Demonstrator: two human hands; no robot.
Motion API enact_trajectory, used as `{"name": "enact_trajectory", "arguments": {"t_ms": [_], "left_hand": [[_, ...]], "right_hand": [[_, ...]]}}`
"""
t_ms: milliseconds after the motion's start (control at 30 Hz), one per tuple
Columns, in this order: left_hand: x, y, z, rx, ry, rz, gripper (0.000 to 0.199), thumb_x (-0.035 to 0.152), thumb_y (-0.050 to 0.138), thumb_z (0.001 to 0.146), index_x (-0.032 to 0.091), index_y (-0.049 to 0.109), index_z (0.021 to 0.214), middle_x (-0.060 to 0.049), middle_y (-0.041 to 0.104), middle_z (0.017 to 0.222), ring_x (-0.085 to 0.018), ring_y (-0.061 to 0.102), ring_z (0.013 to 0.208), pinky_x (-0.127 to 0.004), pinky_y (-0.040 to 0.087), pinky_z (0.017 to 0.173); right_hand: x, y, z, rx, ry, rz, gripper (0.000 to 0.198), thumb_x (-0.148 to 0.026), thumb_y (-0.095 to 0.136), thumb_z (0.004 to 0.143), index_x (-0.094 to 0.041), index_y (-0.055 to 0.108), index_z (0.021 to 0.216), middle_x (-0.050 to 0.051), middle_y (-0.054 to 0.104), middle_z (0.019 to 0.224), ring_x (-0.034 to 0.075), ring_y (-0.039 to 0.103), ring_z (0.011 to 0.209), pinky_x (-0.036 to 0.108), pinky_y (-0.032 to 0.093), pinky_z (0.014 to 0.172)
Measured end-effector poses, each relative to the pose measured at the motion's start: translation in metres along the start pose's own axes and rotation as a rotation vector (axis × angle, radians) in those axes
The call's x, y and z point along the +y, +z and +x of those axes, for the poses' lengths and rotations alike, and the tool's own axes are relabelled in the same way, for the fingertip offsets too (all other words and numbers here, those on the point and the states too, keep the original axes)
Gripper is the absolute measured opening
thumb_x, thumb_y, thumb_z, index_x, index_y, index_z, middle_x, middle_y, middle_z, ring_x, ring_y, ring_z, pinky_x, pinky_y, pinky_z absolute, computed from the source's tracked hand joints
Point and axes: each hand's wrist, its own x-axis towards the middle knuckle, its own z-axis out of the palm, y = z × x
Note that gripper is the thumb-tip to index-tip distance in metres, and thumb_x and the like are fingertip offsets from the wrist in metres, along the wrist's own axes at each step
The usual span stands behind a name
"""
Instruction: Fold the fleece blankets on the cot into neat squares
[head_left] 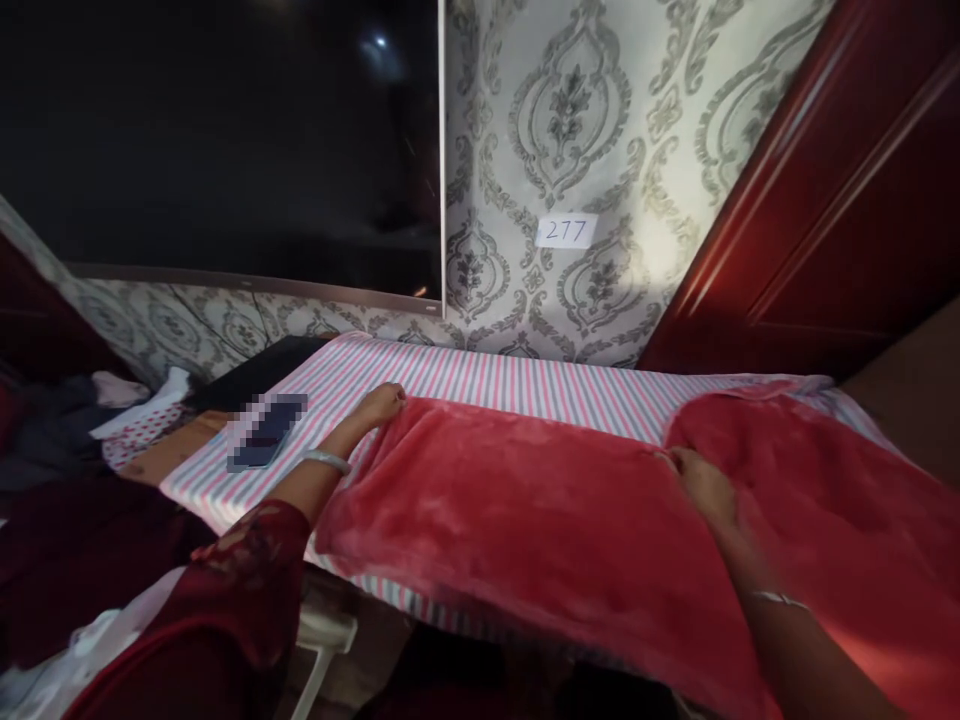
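Note:
A red plush blanket lies spread over a table covered with a striped cloth. Its near side hangs past the table's front edge. My left hand pinches the blanket's far left corner. Farther right, my right hand grips the far edge between closed fingers. Beyond that hand, more red plush fabric lies bunched over the table's right end; whether it is one piece with the rest, I cannot tell.
A phone, partly blurred out, rests on the striped cloth at left. Behind stand a large black screen and patterned wallpaper bearing a paper label. Clothes are piled at far left. A dark red wooden door or panel rises at right.

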Motion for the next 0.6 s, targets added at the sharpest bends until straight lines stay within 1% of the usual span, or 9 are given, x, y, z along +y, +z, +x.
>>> {"name": "enact_trajectory", "arguments": {"t_ms": [67,133,233,300,400,500,533,600], "left_hand": [[-0.015,0.001,-0.008,0.020,-0.077,-0.002,0.016,0.027,0.056,0.082,0.019,0.067,0.074,-0.010,0.072,0.084,-0.024,0.066,0.090,-0.029,0.045,0.075],[-0.022,0.002,-0.014,0.013,-0.127,-0.020,0.027,0.034,0.053,0.086,0.019,0.064,0.066,-0.009,0.068,0.072,-0.024,0.065,0.081,-0.030,0.043,0.069],[-0.021,0.007,-0.020,-0.028,-0.155,-0.071,0.041,0.044,0.054,0.086,0.021,0.058,0.053,-0.006,0.058,0.053,-0.022,0.061,0.065,-0.030,0.039,0.060],[-0.016,0.013,-0.021,-0.032,-0.163,-0.114,0.041,0.047,0.058,0.083,0.021,0.057,0.052,-0.004,0.053,0.048,-0.021,0.058,0.062,-0.030,0.037,0.058],[-0.007,0.020,-0.018,-0.003,-0.186,-0.196,0.030,0.042,0.062,0.080,0.020,0.059,0.059,-0.003,0.055,0.053,-0.021,0.059,0.068,-0.029,0.037,0.059],[-0.003,0.023,-0.020,0.026,-0.226,-0.308,0.021,0.037,0.060,0.082,0.018,0.063,0.074,-0.005,0.063,0.068,-0.022,0.061,0.079,-0.028,0.040,0.063],[-0.002,0.023,-0.022,0.023,-0.238,-0.357,0.021,0.037,0.059,0.083,0.016,0.064,0.082,-0.007,0.066,0.074,-0.023,0.062,0.082,-0.029,0.042,0.065],[-0.001,0.022,-0.032,-0.015,-0.243,-0.472,0.026,0.038,0.060,0.084,0.015,0.063,0.096,-0.009,0.070,0.086,-0.023,0.065,0.086,-0.029,0.046,0.067]], "right_hand": [[0.007,0.004,0.000,0.035,-0.032,0.020,0.028,-0.046,0.052,0.085,-0.024,0.067,0.075,0.008,0.067,0.068,0.021,0.056,0.053,0.031,0.036,0.049],[0.010,0.003,0.002,0.038,-0.049,0.064,0.026,-0.047,0.056,0.082,-0.026,0.064,0.070,0.007,0.063,0.063,0.022,0.054,0.050,0.032,0.035,0.048],[0.009,0.000,0.003,0.046,-0.040,0.120,0.025,-0.049,0.059,0.080,-0.028,0.061,0.066,0.006,0.059,0.060,0.023,0.050,0.048,0.034,0.033,0.047],[0.007,-0.001,0.001,0.048,-0.045,0.146,0.025,-0.049,0.060,0.079,-0.028,0.059,0.065,0.006,0.058,0.060,0.024,0.050,0.049,0.036,0.033,0.049],[0.005,-0.002,-0.003,0.077,-0.051,0.155,0.025,-0.049,0.059,0.079,-0.027,0.059,0.066,0.005,0.056,0.059,0.023,0.048,0.048,0.034,0.031,0.050],[0.005,-0.004,-0.004,0.091,-0.054,0.167,0.024,-0.048,0.059,0.077,-0.026,0.059,0.066,0.002,0.052,0.057,0.018,0.041,0.046,0.032,0.029,0.049],[0.004,-0.006,-0.004,0.077,-0.042,0.167,0.025,-0.048,0.060,0.076,-0.026,0.058,0.066,0.002,0.051,0.057,0.017,0.039,0.046,0.032,0.028,0.049],[0.003,-0.008,-0.004,0.034,0.000,0.158,0.025,-0.048,0.062,0.075,-0.026,0.057,0.065,0.001,0.048,0.057,0.017,0.037,0.048,0.032,0.028,0.051]]}}
